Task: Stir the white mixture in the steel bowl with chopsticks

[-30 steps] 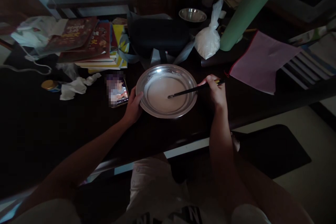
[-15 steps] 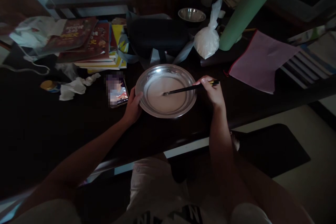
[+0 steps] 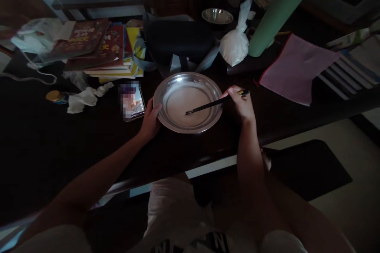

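Observation:
A round metal bowl point(image 3: 190, 129) sits on the dark table in front of me, holding a pale, smooth liquid batter point(image 3: 181, 104). My left hand point(image 3: 151, 118) grips the bowl's left rim, thumb on top and the other fingers beneath or behind it. Dark chopsticks point(image 3: 210, 104) are pinched in my right hand point(image 3: 241, 102) at the bowl's right side. Their tips dip into the batter near the middle. Whether the two sticks are pressed fully together I cannot tell.
Left of the bowl lies a lit phone point(image 3: 135, 102), near crumpled tissue point(image 3: 83, 99) and a small jar point(image 3: 56, 97). Behind stand stacked books point(image 3: 109, 51), a black case point(image 3: 179, 39), a tied bag of white powder point(image 3: 234, 47), a green cylinder point(image 3: 282, 12) and another metal bowl point(image 3: 217, 16).
The chopstick tips have moved slightly toward me within the batter, and my right hand has tilted a little with them. My left hand and the bowl stay put. The phone's picture differs.

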`<move>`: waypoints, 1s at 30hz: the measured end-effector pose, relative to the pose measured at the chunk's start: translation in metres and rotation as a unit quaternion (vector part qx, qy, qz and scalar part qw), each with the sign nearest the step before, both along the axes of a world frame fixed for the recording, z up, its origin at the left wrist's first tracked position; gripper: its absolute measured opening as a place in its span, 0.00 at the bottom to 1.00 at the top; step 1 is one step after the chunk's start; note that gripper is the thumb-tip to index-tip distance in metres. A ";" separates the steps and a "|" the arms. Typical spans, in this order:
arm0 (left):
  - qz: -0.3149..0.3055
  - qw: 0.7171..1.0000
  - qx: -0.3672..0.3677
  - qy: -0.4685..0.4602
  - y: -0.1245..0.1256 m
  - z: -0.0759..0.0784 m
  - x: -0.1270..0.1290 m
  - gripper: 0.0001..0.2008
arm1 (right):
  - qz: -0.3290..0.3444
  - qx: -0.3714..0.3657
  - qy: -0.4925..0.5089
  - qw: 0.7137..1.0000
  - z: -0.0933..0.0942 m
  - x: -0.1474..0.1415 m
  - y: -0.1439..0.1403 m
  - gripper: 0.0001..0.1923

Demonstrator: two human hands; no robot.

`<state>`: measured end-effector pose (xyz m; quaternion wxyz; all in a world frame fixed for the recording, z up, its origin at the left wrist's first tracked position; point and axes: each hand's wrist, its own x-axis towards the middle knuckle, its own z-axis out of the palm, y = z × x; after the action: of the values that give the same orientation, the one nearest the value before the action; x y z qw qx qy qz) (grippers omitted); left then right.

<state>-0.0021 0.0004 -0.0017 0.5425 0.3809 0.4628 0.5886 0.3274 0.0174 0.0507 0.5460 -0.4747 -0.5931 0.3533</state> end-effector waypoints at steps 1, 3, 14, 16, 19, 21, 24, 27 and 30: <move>0.000 1.000 0.000 -0.001 0.000 0.000 0.000 0.27 | 0.005 0.001 -0.007 1.000 0.000 0.000 0.000 0.27; -0.002 1.000 0.001 -0.004 0.000 0.000 0.000 0.26 | -0.014 0.010 -0.008 1.000 0.000 0.000 0.000 0.26; -0.004 1.000 0.004 0.006 0.002 -0.003 -0.002 0.27 | -0.034 0.031 0.002 0.999 0.000 0.000 0.002 0.28; -0.010 1.000 0.006 0.007 0.002 -0.004 -0.003 0.28 | -0.037 0.022 0.009 0.999 -0.001 0.000 0.002 0.28; -0.012 1.000 0.009 0.005 0.002 -0.005 -0.004 0.28 | 0.016 0.018 0.005 1.000 -0.002 0.000 0.002 0.26; -0.014 1.000 0.012 0.004 0.002 -0.005 -0.003 0.27 | 0.013 0.030 0.006 0.999 -0.002 0.000 0.002 0.25; -0.014 1.000 0.013 0.000 0.002 -0.004 -0.002 0.27 | -0.032 0.032 0.019 0.999 -0.002 0.000 0.002 0.26; -0.005 1.000 0.011 -0.006 0.002 -0.003 -0.001 0.29 | -0.009 0.014 0.010 1.000 -0.003 -0.001 0.002 0.27; 0.001 1.000 0.006 -0.007 0.002 -0.003 -0.001 0.30 | 0.004 0.014 -0.002 1.000 -0.003 -0.002 0.002 0.27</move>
<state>-0.0032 0.0020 -0.0049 0.5430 0.3793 0.4556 0.5948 0.3250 0.0197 0.0480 0.5497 -0.4654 -0.6011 0.3463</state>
